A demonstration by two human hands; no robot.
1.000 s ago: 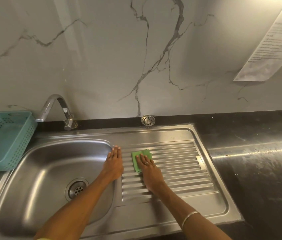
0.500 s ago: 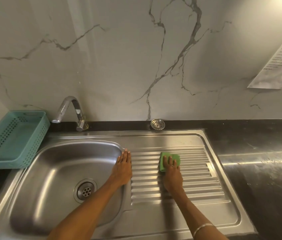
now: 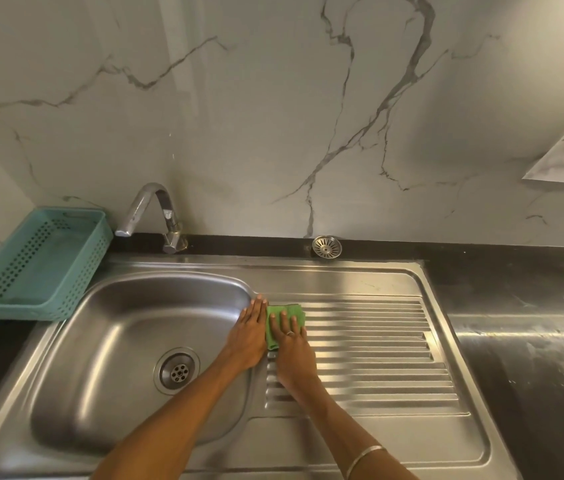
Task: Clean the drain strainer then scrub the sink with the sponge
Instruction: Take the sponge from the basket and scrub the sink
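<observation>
The right hand's fingers (image 3: 284, 322) lie flat and spread on the green sponge (image 3: 279, 315), pressing it down rather than gripping it, a ring showing on one finger; the right hand (image 3: 292, 351) has swept the sponge back across the ribbed drainboard (image 3: 370, 355) toward the basin (image 3: 142, 344), so the sponge, which half a second ago sat out in the middle of the ribs, is now at the drainboard's basin-side edge, just beside the left hand. The left hand (image 3: 249, 334) is open and flat, holding nothing, and has stayed braced on the ridge between basin and drainboard, fingertips pointing away from the person. The return stroke suggests side-to-side scrubbing of the ribs, so the task looks to be in its second part, with the basin itself probably still to be done. The drain strainer (image 3: 326, 246) stands away from the basin, on the dark ledge behind the drainboard, against the marble wall (image 3: 273, 116); the basin's drain (image 3: 178, 370) lies open. Behind the basin stands the tap (image 3: 156, 213), with a teal basket (image 3: 36, 265) on the basin's far-left side.
</observation>
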